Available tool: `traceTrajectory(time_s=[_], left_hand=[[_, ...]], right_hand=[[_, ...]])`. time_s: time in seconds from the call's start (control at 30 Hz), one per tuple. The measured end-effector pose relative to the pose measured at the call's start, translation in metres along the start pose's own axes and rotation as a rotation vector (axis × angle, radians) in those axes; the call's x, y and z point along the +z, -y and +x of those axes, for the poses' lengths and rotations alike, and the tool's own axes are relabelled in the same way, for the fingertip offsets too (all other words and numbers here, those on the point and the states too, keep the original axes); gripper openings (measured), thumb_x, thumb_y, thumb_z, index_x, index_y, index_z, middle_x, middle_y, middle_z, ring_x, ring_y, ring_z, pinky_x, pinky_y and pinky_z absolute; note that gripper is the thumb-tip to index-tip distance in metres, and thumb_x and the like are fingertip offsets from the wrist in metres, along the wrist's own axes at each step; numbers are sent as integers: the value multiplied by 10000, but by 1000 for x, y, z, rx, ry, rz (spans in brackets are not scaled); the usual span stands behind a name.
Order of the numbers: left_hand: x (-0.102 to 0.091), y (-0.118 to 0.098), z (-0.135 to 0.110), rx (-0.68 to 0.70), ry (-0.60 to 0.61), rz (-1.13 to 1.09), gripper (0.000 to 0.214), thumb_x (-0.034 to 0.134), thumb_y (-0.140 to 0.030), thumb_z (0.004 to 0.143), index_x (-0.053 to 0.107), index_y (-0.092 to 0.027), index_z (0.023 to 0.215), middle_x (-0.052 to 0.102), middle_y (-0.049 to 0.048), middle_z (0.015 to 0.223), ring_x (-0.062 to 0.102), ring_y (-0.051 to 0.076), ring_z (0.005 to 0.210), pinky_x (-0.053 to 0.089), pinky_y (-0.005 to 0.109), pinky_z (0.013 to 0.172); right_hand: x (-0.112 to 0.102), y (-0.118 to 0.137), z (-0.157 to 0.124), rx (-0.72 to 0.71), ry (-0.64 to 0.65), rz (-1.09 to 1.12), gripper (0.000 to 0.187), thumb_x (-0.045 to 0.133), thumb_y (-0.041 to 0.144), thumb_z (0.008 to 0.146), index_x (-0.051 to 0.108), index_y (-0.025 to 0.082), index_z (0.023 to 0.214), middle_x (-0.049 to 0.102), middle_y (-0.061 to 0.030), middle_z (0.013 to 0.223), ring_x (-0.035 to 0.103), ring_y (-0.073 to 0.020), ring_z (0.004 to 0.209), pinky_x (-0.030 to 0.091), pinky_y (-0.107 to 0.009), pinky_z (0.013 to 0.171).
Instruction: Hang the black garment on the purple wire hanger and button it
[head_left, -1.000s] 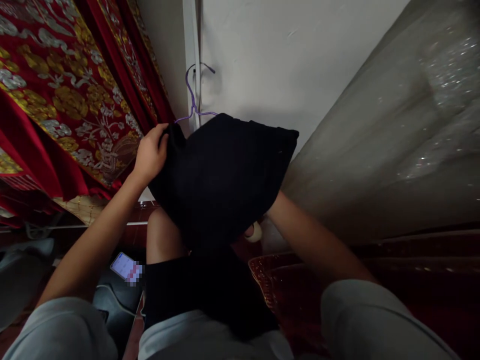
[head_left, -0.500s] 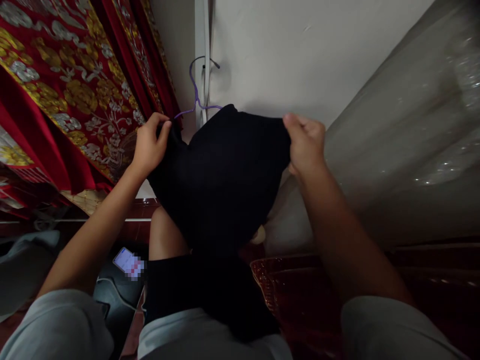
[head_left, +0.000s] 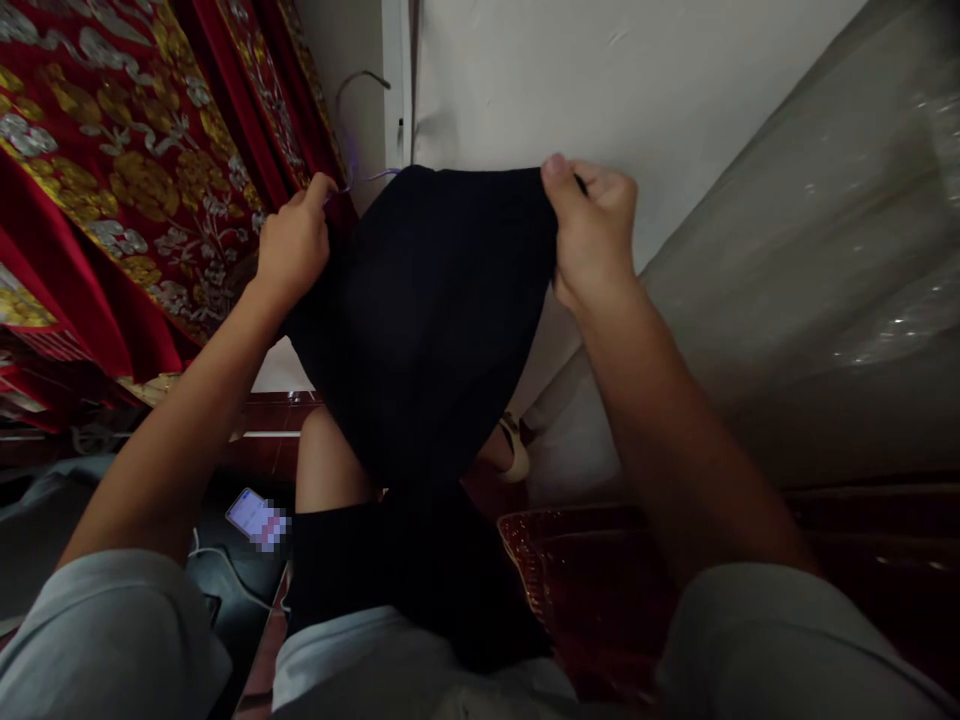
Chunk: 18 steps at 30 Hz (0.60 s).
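Note:
A dark, near-black garment (head_left: 442, 310) is stretched between my two hands above my lap; its kind does not show. My left hand (head_left: 296, 240) is closed at its upper left, fingers at the end of a thin purple clothes hanger (head_left: 383, 174). Whether those fingers hold the hanger too, I cannot tell. My right hand (head_left: 596, 230) pinches the garment's upper right corner, thumb on top. The hanger's arm runs behind the cloth, which hides its right part; its hook points up.
Red curtains with gold and silver floral patterns (head_left: 142, 190) hang at left. A pale wall (head_left: 600, 90) is ahead, with a large plastic-covered bulk (head_left: 750, 330) at right. A phone (head_left: 251, 512) lies on a dark surface by a white cable (head_left: 236, 575).
Both hands have moved up and slightly left with the garment. The hanger has also shifted up and left, its hook now away from the white vertical strip. More of a pale shoe shows below.

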<state>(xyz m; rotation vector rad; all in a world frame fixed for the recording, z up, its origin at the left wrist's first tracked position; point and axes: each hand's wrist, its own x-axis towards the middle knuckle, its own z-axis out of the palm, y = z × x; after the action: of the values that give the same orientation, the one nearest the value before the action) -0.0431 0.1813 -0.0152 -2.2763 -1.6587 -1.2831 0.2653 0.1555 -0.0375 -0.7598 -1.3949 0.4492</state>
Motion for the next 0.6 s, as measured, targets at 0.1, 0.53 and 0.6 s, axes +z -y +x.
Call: traceTrajectory(time_s=[0.1, 0.53, 0.6], left_hand=[[-4, 10, -5, 56, -23, -18, 82, 487, -243, 1019, 554, -226, 975, 659, -11, 929, 566, 161, 1169, 360, 338, 1054], [-18, -10, -67, 356, 337, -317, 273, 528, -258, 947, 708, -219, 746, 777, 73, 1018, 716, 236, 1089, 537, 458, 1079], [-11, -40, -75, 381, 386, -445, 304, 539, -328, 988, 744, -224, 788, 780, 81, 1074, 718, 246, 1134, 539, 469, 1093]], right_hand=[[-7, 15, -15, -22, 178, -81, 388, 620, 572, 926, 578, 238, 735, 557, -3, 718, 560, -157, 732, 502, -307, 714], [-46, -20, -76, 395, 923, -355, 921, 805, 466, 751, 438, 205, 1555, 689, -190, 1322, 714, -347, 1145, 594, -543, 981], [1, -32, -94, 114, 805, -486, 1174, 876, 377, 664, 254, 172, 1639, 391, -234, 1623, 445, -417, 1475, 449, -595, 1171]])
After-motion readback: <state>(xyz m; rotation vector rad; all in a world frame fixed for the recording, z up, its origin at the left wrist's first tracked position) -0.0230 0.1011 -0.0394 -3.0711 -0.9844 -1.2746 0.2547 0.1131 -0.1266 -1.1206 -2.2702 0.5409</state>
